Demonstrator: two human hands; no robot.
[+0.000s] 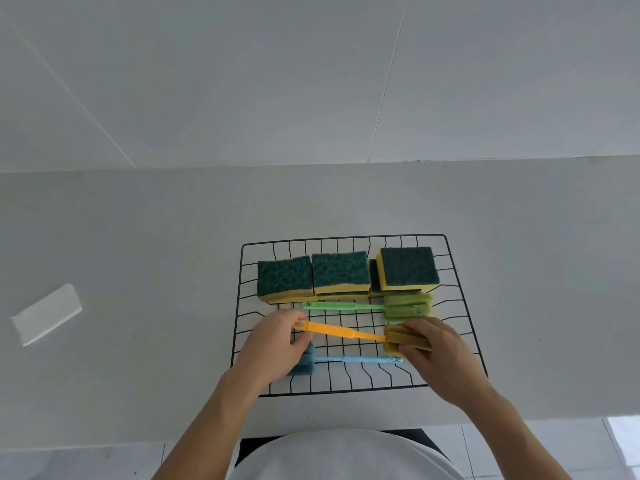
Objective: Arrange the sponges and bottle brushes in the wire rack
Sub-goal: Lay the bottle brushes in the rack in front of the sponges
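A black wire rack (460, 299) lies on the white counter. Along its back row stand several green-and-yellow sponges (341, 271), the right one (407, 268) stacked on another. Below them lies a green bottle brush (346, 306), head to the right. An orange bottle brush (341, 331) crosses the middle; my left hand (277, 344) pinches its handle end and my right hand (436, 348) grips its yellow foam head. A blue bottle brush (356, 359) lies nearest me, its dark foam head partly hidden under my left hand.
A white flat piece (46, 313) lies on the counter far to the left. The counter's front edge runs just below the rack, with tiled floor beyond. A white tiled wall rises behind the counter.
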